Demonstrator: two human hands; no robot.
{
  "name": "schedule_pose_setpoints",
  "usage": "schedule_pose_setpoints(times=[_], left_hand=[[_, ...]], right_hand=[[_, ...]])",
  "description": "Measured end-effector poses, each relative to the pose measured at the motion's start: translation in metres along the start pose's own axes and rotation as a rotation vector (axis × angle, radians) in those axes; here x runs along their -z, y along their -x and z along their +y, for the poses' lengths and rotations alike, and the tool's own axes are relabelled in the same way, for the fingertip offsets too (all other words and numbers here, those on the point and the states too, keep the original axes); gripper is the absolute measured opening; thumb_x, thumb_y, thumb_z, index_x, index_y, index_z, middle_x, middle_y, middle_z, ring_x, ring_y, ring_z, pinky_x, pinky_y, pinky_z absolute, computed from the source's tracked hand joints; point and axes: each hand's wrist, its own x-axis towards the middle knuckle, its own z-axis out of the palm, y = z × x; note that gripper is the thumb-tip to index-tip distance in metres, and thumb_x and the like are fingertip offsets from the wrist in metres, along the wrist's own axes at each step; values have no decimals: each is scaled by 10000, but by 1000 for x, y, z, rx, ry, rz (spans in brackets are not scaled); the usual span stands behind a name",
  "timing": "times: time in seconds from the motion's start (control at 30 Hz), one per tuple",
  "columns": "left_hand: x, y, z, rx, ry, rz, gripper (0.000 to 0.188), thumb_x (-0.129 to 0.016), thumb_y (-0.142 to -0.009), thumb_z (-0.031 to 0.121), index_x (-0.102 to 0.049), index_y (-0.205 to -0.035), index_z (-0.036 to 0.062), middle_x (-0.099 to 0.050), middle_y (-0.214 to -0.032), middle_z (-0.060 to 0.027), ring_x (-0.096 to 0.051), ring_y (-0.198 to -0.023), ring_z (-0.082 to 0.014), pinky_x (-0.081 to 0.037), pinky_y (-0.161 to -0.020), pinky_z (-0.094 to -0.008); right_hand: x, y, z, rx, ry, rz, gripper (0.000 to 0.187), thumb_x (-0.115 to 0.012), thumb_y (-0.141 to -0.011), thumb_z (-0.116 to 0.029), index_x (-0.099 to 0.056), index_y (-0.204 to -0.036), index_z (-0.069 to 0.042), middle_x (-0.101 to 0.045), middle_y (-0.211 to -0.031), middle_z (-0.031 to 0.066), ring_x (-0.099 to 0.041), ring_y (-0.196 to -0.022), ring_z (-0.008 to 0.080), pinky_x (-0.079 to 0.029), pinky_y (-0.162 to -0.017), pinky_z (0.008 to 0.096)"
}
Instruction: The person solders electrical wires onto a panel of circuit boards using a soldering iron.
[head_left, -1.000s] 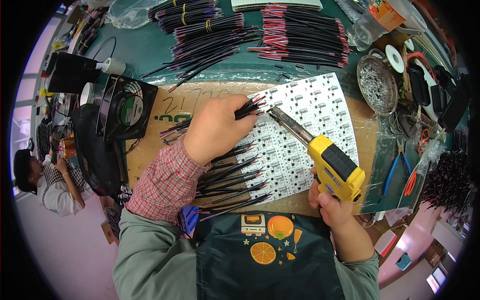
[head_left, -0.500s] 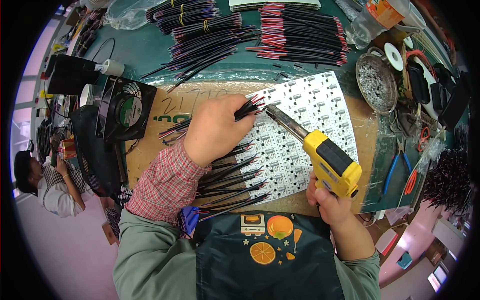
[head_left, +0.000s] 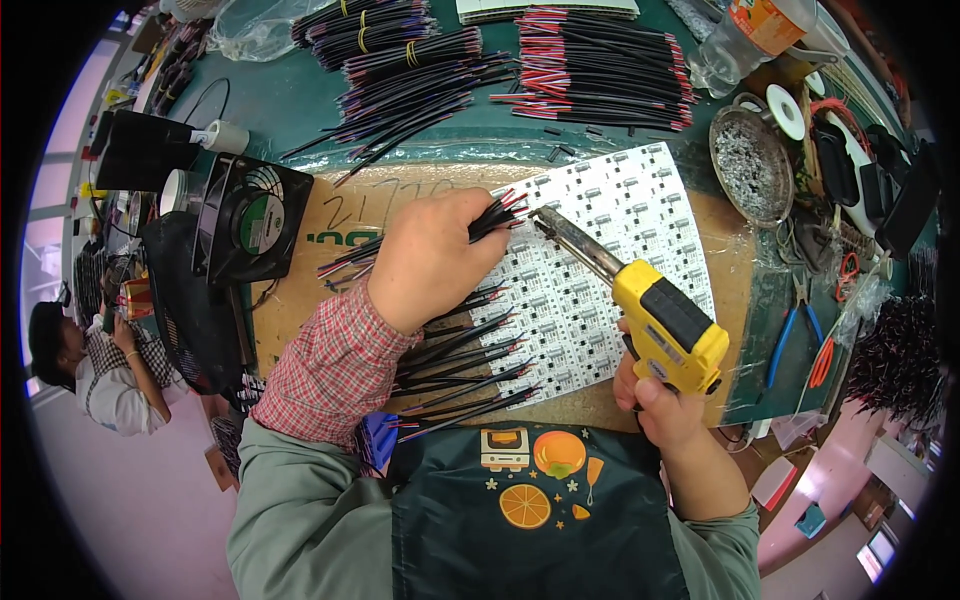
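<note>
One bundle of black wires point(head_left: 491, 216) clamped in left hand point(head_left: 428, 258), upper-left edge of white circuit sheet point(head_left: 640, 235). Right hand point(head_left: 664, 412), off sheet's lower right, wrapped around yellow gun-shaped tool point(head_left: 662, 338).

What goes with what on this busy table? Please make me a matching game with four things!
Things:
1. yellow and black gun-shaped tool
2. square black fan
3. metal pliers with blue handles
4. round metal dish

Where or how:
A. filled with silvery-grey bits
B. spread open in a V
C. in the grip of the right hand
D. to the left of the left hand

Right pairs: 1-C, 2-D, 3-B, 4-A.
</note>
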Motion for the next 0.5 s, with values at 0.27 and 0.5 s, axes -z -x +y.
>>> schedule_pose_setpoints(times=[0.27, 0.5], left_hand=[[0, 0, 0, 0, -11, -7, 213, -686, -796, 171, -606, -818, -24, -571, -681, -197, -564, -602, -331, -440, -567, -387], [0, 0, 1, -3, -17, -8, 216, -683, -797, 178, -600, -803, -22, -572, -680, -194, -562, -602, -332, -443, -569, -387]], right_hand=[[0, -1, -1, -11, 1, -8, 719, -706, -772, -320, -418, -1304, 69, -472, -663, 43, -452, -540, 116, -387, -492, 238], [-1, -1, -2, 2, 11, -4, 711, -701, -778, -319, -418, -1302, 70, -479, -665, 47, -456, -539, 116, -390, -491, 236]])
